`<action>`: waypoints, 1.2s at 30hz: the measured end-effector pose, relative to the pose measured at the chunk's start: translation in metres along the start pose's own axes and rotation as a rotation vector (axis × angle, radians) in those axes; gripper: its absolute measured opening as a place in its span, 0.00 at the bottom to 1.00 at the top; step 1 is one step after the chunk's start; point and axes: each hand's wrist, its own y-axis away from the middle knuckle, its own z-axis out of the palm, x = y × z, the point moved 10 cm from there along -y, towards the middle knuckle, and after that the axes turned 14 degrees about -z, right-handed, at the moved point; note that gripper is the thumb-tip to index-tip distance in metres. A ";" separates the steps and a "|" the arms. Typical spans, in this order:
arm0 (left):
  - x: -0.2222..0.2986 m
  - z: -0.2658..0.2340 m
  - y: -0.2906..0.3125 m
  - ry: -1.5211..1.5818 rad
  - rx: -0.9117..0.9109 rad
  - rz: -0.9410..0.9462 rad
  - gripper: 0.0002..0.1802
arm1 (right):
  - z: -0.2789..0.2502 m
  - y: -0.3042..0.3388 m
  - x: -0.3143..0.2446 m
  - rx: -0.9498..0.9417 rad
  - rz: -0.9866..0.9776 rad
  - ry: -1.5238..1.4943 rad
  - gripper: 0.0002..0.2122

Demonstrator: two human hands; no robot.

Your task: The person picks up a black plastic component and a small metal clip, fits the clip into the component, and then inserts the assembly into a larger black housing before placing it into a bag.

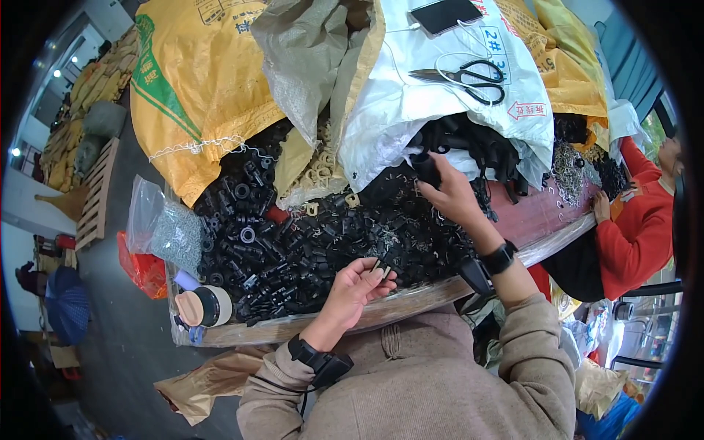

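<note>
My left hand (353, 293) is closed in a pinch near the table's front edge, with a small part with pale prongs (380, 268) between thumb and fingers. Its exact kind is too small to make out. Farther off and to the right, my right hand (456, 192) grips a black cylindrical plastic part (425, 170) at the mouth of a white woven sack (447, 81). More black tube-like parts (458, 137) spill from that sack. Between and around my hands lies a heap of small black plastic parts (293, 257).
Black-handled scissors (477, 81), a smartphone (445, 15) and a white cable lie on the white sack. A yellow sack (205, 73) stands at left. A lidded jar (213, 306) and a bag of small screws (178, 235) sit at the left edge. A person in red (638, 227) works at right.
</note>
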 end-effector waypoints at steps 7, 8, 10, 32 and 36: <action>0.020 0.009 -0.001 0.045 0.012 0.047 0.15 | -0.007 0.056 -0.034 -0.174 -0.074 -0.607 0.19; 0.023 0.013 0.000 0.028 0.000 0.058 0.16 | -0.008 0.060 -0.038 -0.175 -0.068 -0.609 0.19; 0.025 0.020 0.001 0.011 -0.010 0.062 0.17 | -0.003 0.063 -0.062 -0.243 -0.206 -0.652 0.18; 0.017 0.019 -0.003 -0.356 0.060 0.037 0.12 | 0.028 0.080 -0.081 -0.272 -0.227 -0.639 0.15; 0.012 0.016 -0.005 -0.299 0.042 0.001 0.12 | 0.034 0.092 -0.077 -0.215 -0.115 -0.634 0.16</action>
